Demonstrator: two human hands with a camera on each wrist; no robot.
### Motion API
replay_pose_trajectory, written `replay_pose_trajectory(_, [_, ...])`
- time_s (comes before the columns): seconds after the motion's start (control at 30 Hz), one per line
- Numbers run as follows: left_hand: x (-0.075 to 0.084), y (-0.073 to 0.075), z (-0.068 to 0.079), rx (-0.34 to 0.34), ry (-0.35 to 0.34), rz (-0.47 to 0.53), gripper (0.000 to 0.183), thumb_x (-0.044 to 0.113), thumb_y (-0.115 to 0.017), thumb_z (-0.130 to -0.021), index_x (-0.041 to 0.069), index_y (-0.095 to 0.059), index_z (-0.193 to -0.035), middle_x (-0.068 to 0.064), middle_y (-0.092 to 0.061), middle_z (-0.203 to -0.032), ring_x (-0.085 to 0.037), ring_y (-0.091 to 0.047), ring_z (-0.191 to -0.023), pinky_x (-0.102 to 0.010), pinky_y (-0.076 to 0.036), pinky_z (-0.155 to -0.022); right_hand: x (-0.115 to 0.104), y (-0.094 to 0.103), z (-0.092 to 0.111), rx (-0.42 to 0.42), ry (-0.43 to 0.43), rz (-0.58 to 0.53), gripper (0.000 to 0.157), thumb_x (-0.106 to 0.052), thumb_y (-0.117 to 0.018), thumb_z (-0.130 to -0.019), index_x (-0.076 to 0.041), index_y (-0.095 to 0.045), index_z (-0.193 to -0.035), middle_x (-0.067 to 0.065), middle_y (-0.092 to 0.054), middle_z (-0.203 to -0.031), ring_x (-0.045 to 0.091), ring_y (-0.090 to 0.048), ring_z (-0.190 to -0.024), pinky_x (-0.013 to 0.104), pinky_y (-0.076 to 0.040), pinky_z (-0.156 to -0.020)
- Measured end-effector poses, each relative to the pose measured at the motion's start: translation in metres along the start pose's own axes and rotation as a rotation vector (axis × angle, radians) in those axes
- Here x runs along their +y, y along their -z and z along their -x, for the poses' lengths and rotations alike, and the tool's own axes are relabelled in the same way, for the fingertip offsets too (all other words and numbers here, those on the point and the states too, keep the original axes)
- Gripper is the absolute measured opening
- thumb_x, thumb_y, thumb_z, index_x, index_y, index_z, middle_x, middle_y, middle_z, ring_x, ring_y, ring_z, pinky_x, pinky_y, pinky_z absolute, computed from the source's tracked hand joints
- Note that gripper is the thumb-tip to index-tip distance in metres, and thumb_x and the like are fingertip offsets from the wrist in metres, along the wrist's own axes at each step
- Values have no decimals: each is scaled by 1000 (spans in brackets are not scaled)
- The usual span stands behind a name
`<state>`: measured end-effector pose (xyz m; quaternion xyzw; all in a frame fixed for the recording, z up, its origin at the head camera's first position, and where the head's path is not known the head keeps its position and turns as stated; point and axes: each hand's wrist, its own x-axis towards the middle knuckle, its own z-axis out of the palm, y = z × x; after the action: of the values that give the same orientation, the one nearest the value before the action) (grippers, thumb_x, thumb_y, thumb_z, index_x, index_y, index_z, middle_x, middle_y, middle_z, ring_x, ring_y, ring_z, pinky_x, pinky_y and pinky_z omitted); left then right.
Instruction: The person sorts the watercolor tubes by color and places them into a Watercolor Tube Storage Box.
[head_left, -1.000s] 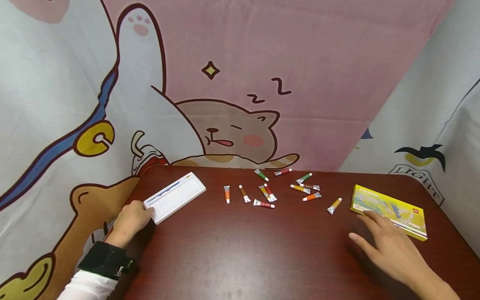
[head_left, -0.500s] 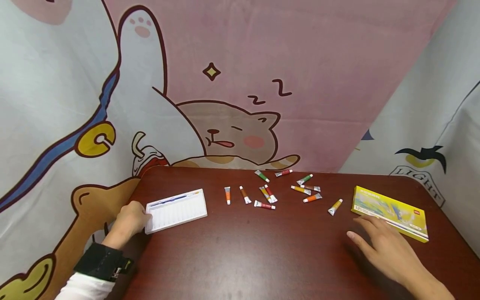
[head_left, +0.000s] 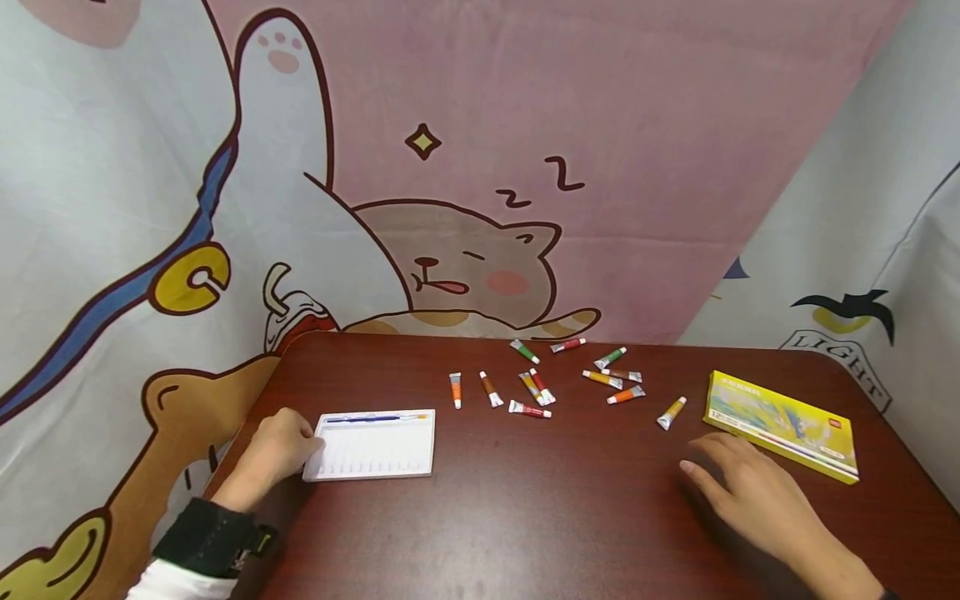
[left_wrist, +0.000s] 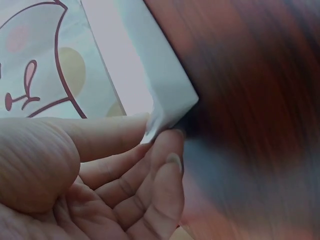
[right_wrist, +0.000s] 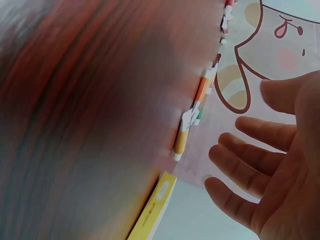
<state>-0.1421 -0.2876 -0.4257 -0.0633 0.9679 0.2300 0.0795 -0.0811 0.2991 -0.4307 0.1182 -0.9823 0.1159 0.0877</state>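
Note:
A white plastic paint tray (head_left: 375, 454) with a row of shallow wells lies at the table's left side. Along its far edge rests a slim blue paintbrush (head_left: 375, 418). My left hand (head_left: 281, 446) pinches the tray's left end; in the left wrist view, thumb and fingers close on a corner of the white tray (left_wrist: 150, 75). My right hand (head_left: 750, 492) hovers low over the table with relaxed, spread fingers and holds nothing. Nearest to it are a yellow paint box (head_left: 783, 425) and a yellow paint tube (head_left: 671, 413). The right wrist view shows the open palm (right_wrist: 270, 190).
Several small paint tubes lie scattered at the table's back middle, among them an orange tube (head_left: 456, 390), a red tube (head_left: 529, 409) and a green tube (head_left: 611, 358). Behind the dark red table (head_left: 510, 517) hangs a cartoon-printed cloth (head_left: 637, 167).
My left hand has turned the tray from slanted to nearly square with the table and brought it nearer and to the right. My right hand has drifted slightly left, away from the box.

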Motion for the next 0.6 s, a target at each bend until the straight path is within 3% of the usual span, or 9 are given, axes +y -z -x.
replay_pose_trajectory(0.2, [10, -8, 6, -52, 18, 57, 11, 9, -68, -81, 3, -68, -72, -6, -54, -59, -17, -49, -49, -29, -43, -44, -5, -6, -2, 50, 40, -17, 30, -31, -66, -86, -8, -66, -104, 8, -63, -103, 26, -56, -97, 53, -48, -74])
replay_pose_trajectory(0.43, [25, -14, 10, -63, -14, 54, 18, 12, -70, -80, 8, -66, -63, -2, -51, -50, -15, -48, -43, -28, -40, -41, -15, -9, -6, 17, 11, -51, 24, -31, -66, -86, -12, -68, -101, 3, -66, -99, 22, -60, -91, 51, -49, -71])
replay_pose_trajectory(0.6, [35, -20, 13, -81, -33, 70, 17, 13, -71, -79, 8, -66, -64, -3, -55, -53, -15, -49, -43, -29, -42, -41, -23, -11, -9, -3, 5, -77, 20, -30, -67, -85, -14, -70, -97, 0, -69, -95, 18, -62, -85, 48, -51, -69])
